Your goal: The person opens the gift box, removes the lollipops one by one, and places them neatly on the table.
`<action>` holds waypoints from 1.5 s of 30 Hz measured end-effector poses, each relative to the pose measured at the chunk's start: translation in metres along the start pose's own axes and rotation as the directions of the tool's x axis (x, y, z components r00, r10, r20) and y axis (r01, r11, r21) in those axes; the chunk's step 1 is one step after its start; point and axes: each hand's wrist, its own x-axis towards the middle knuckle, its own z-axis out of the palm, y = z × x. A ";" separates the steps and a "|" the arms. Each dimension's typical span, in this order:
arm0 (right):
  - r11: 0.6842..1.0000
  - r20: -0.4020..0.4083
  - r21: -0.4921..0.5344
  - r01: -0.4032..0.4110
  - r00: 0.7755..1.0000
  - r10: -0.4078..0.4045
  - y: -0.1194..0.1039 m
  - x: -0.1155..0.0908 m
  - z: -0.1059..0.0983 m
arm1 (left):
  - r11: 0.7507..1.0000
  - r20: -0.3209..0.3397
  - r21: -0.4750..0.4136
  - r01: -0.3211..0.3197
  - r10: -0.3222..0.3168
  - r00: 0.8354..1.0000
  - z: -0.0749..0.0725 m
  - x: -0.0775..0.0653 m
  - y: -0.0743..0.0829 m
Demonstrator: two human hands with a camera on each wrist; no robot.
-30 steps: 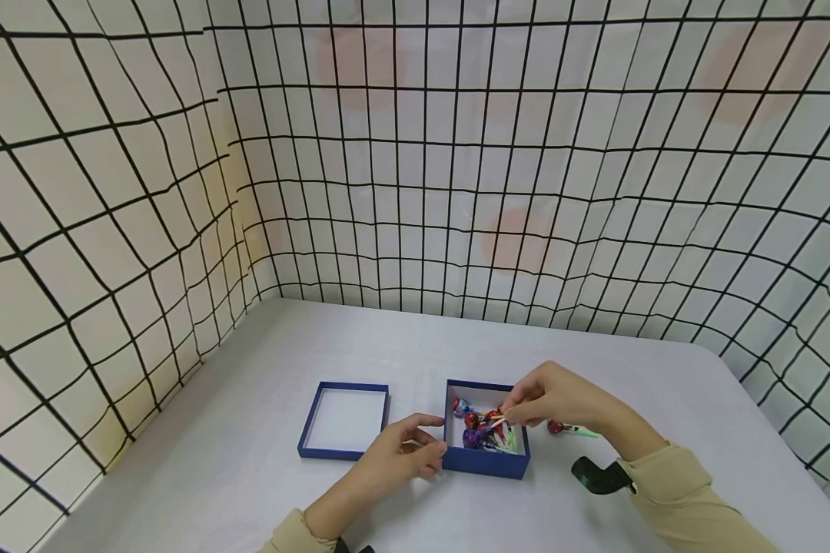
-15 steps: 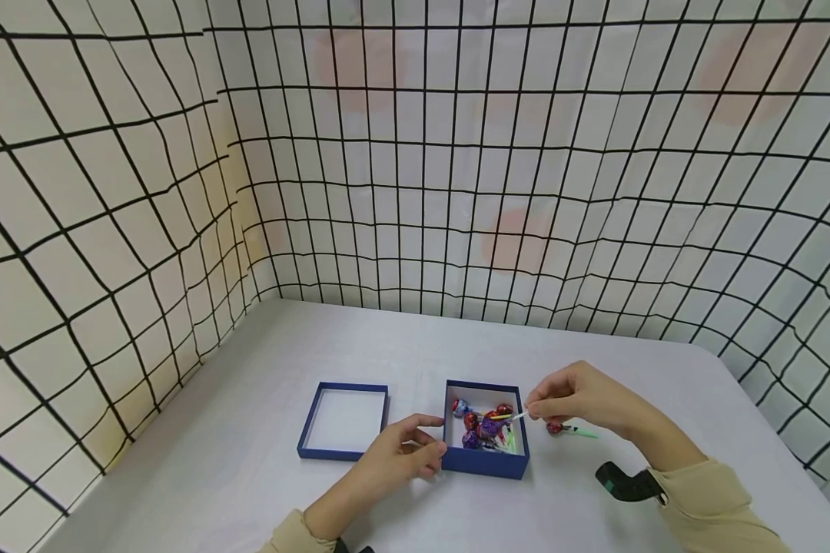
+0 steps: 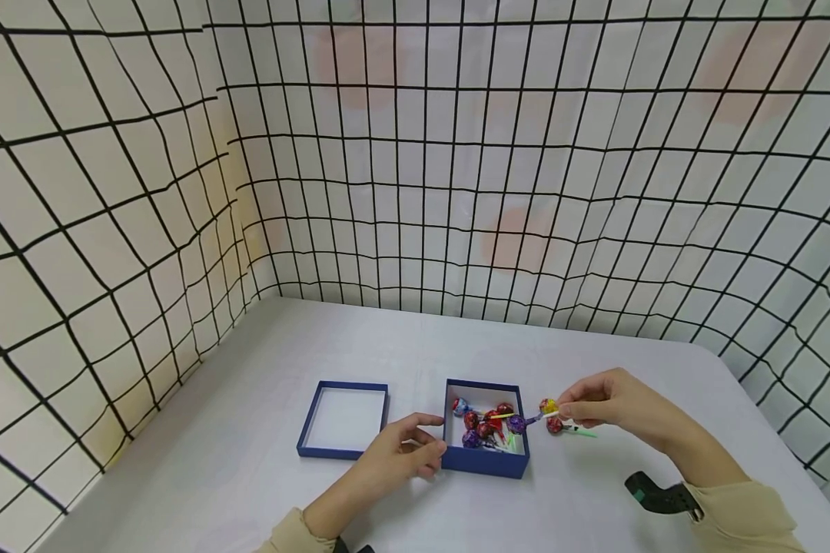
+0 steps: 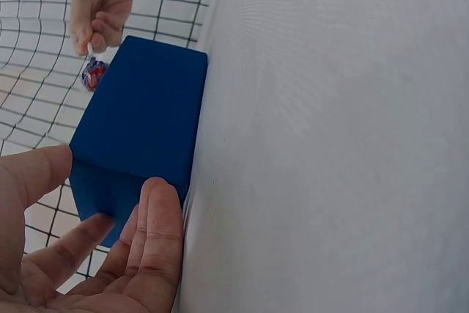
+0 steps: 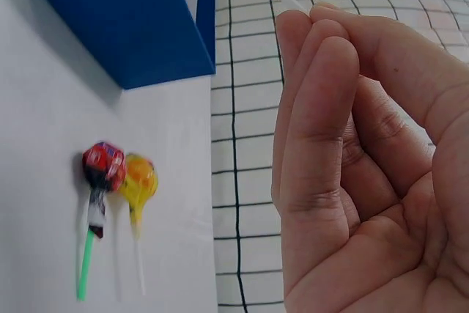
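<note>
My right hand (image 3: pixel 615 401) pinches the white stick of a purple-wrapped lollipop (image 3: pixel 517 424) between thumb and fingertips. The candy end hangs at the right rim of a blue box (image 3: pixel 486 462), and its wrapper also shows in the left wrist view beside the box. Inside the box lie several more lollipops (image 3: pixel 471 419) in red, blue and purple wrappers. Against the box's left side rest the fingertips of my left hand (image 3: pixel 396 455), thumb and fingers spread along its wall. On the table below my right hand are a red lollipop (image 5: pixel 104 166) with a green stick and a yellow lollipop (image 5: pixel 141 178).
A shallow blue-edged lid (image 3: pixel 343 418) with a white inside lies left of the box. The white table (image 3: pixel 415 338) is bordered at the back and sides by black netting (image 3: pixel 422 192) over pale walls. A dark wrist strap (image 3: pixel 657 493) is on my right sleeve.
My right hand has drawn the purple lollipop up and rightward from the pile to the box's right rim. The yellow lollipop on the table has come into sight. The left hand stays put.
</note>
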 end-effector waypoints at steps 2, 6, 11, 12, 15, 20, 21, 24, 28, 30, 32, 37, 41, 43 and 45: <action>1.000 -0.005 0.008 -0.009 1.000 0.009 0.004 -0.003 -0.002 | 1.000 0.001 -0.001 0.002 -0.002 1.000 0.000 0.000 0.000; 0.999 -0.011 0.025 -0.028 1.000 0.028 0.013 -0.008 -0.006 | 1.000 0.002 -0.005 -0.002 0.002 1.000 0.000 0.000 0.000; 0.997 -0.026 0.024 -0.067 0.997 0.068 0.023 -0.013 -0.010 | 1.000 0.005 0.005 -0.009 0.009 1.000 0.000 0.001 -0.001; 0.997 -0.026 0.027 -0.072 0.997 0.073 0.024 -0.014 -0.010 | 1.000 0.006 0.009 -0.008 0.008 1.000 0.000 0.001 -0.001; 0.996 -0.030 0.038 -0.082 0.996 0.083 0.029 -0.018 -0.012 | 1.000 0.004 0.013 0.002 -0.002 1.000 -0.001 0.001 -0.001; 0.992 -0.054 0.067 -0.108 0.992 0.111 0.037 -0.022 -0.014 | 1.000 0.000 0.009 0.007 -0.007 1.000 -0.001 0.001 -0.002; 0.991 -0.059 0.072 -0.113 0.991 0.117 0.039 -0.023 -0.014 | 1.000 0.000 0.010 0.005 -0.005 1.000 -0.001 0.001 -0.002; 0.988 -0.066 0.082 -0.130 0.989 0.135 0.045 -0.024 -0.015 | 1.000 0.000 0.012 -0.002 0.002 1.000 -0.001 0.001 -0.003; 0.984 -0.078 0.088 -0.153 0.984 0.160 0.052 -0.026 -0.016 | 1.000 0.000 0.015 -0.005 0.005 1.000 -0.001 0.001 -0.004; 0.982 -0.080 0.096 -0.163 0.982 0.171 0.055 -0.027 -0.017 | 1.000 0.000 0.017 -0.005 0.005 1.000 -0.001 0.001 -0.004; 0.980 -0.078 0.105 -0.171 0.981 0.179 0.058 -0.028 -0.016 | 1.000 0.002 0.020 -0.003 0.003 1.000 -0.001 0.001 -0.003; 0.975 -0.059 0.138 -0.173 0.981 0.183 0.067 -0.028 -0.017 | 1.000 0.003 0.020 0.001 -0.001 1.000 -0.001 0.001 -0.002; 0.972 -0.044 0.161 -0.171 0.983 0.180 0.073 -0.029 -0.017 | 1.000 0.004 0.015 -0.005 0.005 1.000 -0.001 0.000 -0.002; 0.971 -0.039 0.169 -0.172 0.983 0.181 0.075 -0.029 -0.017 | 1.000 0.005 0.013 -0.009 0.009 1.000 -0.001 0.001 -0.002; 0.969 -0.036 0.174 -0.173 0.983 0.182 0.078 -0.029 -0.017 | 1.000 0.007 0.012 -0.014 0.014 1.000 -0.001 0.001 -0.003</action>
